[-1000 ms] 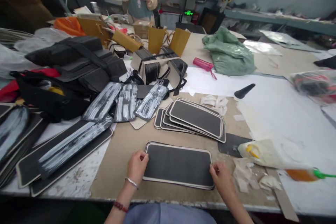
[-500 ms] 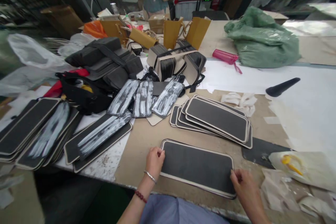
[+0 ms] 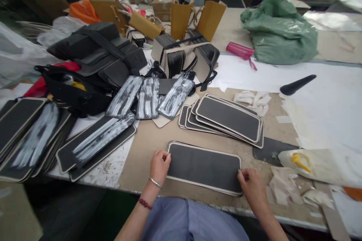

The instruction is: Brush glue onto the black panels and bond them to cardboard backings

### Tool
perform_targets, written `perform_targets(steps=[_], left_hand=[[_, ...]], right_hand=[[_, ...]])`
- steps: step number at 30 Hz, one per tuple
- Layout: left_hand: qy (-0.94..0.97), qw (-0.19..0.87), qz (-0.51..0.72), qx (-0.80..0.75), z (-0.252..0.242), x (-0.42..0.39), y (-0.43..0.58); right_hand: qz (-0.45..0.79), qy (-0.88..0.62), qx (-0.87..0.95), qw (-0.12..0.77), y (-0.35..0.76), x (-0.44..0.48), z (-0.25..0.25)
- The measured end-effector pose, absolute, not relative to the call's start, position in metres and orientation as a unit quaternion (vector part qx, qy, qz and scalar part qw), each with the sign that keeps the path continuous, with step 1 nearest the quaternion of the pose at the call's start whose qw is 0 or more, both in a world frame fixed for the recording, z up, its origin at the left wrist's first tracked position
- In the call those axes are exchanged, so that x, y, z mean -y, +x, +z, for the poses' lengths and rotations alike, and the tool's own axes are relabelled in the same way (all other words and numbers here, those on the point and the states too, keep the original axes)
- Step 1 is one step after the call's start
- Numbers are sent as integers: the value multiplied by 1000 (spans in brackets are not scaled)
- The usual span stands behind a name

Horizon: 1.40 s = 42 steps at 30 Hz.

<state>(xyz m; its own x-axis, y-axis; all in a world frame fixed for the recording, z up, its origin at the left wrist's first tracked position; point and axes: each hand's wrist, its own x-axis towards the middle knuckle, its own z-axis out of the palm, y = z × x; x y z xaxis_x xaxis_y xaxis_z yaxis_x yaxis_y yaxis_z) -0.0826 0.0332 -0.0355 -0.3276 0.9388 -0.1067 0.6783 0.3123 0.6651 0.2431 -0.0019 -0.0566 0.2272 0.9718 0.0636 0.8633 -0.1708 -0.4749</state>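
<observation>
A black rectangular panel with a pale border (image 3: 204, 167) lies flat on the brown board near the table's front edge. My left hand (image 3: 159, 165) pinches its left end, fingers curled on the edge. My right hand (image 3: 249, 185) grips its right end, thumb on top. Behind it sits a fanned stack of matching panels (image 3: 226, 118).
Glue-smeared black strips (image 3: 147, 98) and more panels (image 3: 93, 147) lie to the left. Black bags (image 3: 93, 60), bundled pieces (image 3: 181, 58), yellow paper bags (image 3: 181, 19), a green plastic bag (image 3: 278, 35), a pink case (image 3: 239, 50) and crumpled rags (image 3: 285, 188) crowd the table. A person stands at the far side.
The view has swung left and down, showing more of the left panel stack. Both hands keep their grip on the ends of the panel, which has stayed flat on the board.
</observation>
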Motion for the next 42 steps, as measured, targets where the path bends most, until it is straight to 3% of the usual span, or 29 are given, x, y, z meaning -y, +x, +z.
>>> perform_targets(steps=[42], left_hand=[[568,228,277,-741,-44,-31,-89]], right_hand=[[101,-758,606,220,233,6,-53]])
